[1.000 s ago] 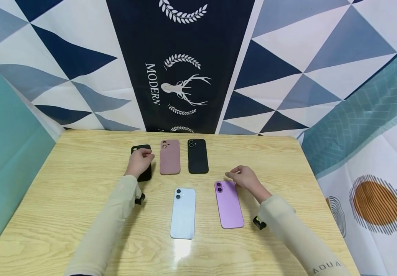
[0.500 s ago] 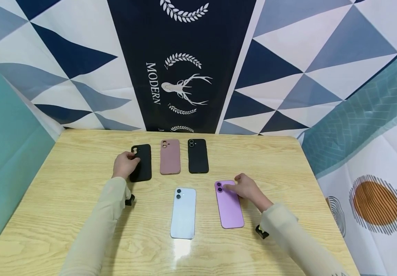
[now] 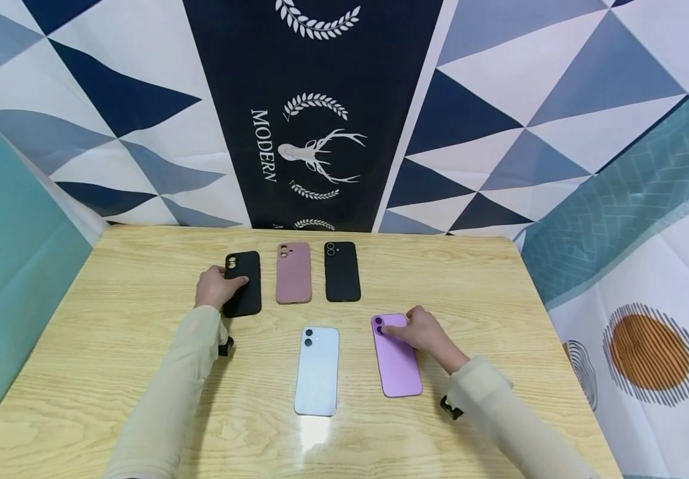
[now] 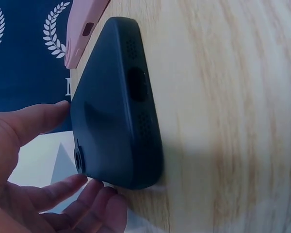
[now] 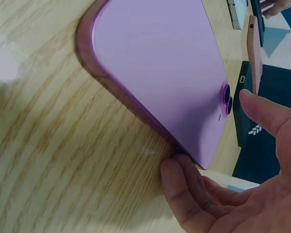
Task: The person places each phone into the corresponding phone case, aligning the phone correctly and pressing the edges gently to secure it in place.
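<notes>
My left hand is at the left edge of a black phone case, which lies flat with its camera cutout at the top left. In the left wrist view the fingers touch or nearly touch the case's edge, while the thumb reaches over its back. My right hand is at the upper right corner of a purple phone, lying back up. In the right wrist view its fingertips are against the phone's side; the thumb stays above the back, near the two lenses.
A pink phone case and a second black phone case lie in the back row. A pale blue phone lies nearer the front, left of the purple one. Patterned cloth hangs behind the wooden table.
My left hand has moved left, from above the black phone case to its left edge. My right hand has come down to the purple phone's upper corner. The phones and cases have not moved.
</notes>
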The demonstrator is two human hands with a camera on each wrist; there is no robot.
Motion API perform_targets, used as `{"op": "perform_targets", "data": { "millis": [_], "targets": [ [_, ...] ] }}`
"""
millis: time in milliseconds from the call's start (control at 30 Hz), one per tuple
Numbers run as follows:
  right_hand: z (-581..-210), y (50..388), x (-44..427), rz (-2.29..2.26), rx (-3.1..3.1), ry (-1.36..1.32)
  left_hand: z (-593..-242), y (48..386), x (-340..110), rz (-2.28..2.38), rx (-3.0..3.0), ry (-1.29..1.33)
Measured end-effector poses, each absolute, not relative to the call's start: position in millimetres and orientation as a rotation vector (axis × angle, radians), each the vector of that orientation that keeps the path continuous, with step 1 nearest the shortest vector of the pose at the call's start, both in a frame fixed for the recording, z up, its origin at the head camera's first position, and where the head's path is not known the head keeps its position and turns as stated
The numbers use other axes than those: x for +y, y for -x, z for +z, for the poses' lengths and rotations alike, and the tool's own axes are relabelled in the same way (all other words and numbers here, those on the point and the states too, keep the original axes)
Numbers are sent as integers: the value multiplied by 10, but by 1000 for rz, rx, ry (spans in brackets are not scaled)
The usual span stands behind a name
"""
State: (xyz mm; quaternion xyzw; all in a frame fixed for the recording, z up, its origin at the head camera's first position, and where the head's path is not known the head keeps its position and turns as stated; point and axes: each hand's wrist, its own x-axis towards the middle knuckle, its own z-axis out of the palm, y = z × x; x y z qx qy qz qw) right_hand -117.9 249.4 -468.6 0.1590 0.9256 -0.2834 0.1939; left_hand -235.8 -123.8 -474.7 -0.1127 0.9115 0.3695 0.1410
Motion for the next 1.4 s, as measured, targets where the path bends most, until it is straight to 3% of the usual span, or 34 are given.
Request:
{"op": "perform_targets", "data": {
  "millis": [833, 1400],
  "targets": [
    [-4667, 1103, 2354, -569, 2711, -416, -4746, 2348, -1199, 916, 2728, 348],
    [-4769, 1106, 2339, -828, 2697, -487, -4773, 2333, -1230, 886, 2732, 342]
  ]
}}
